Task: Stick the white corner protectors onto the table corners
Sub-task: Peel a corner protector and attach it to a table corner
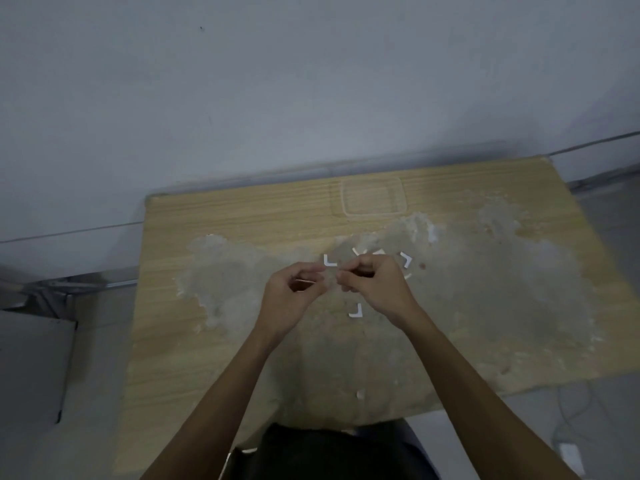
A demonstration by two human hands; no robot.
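Both hands, left (292, 294) and right (372, 284), pinching something small, presumably one white L-shaped corner protector; peel backing fully, avoid touching adhesive.

The desk (242, 216) has a pale wood-grain top, matt, with straight streaks along its far edge. Across the middle and toward the near edge the finish is worn away to a rough, chalky grey patch (485, 289). The corner protectors (356, 310) look smooth, white and plastic-like. The wall (277, 81) behind is matt grey paint.
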